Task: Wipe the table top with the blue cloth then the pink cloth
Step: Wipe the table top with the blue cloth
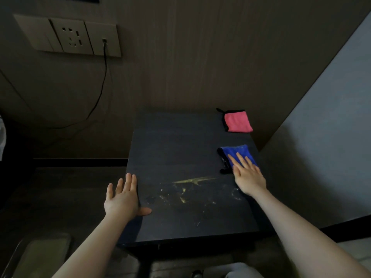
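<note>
A small dark table top, matte and rectangular with squared edges, stands against a brown wood-grain wall. Pale yellowish smears and scratch-like streaks mark its near half, lying between the two hands. The right hand lies flat with fingers straight and slightly spread; its fingertips rest on the near part of a blue cloth. This cloth is folded into a rough square, plush and fuzzy like microfibre, with black edging and a small black loop poking out just left of the fingers. Beyond those fingertips, well apart from the blue one and near the table's far right corner, lies a pink cloth, also folded square, soft in texture, trimmed in black with a short black tab at its far left corner. The left hand is open and flat at the table's left edge, fingers straight and close together along the edge, thumb stretched out onto the surface. On the wall, far past the left fingers, a beige wall socket panel holds a thin black cable that droops downward.
</note>
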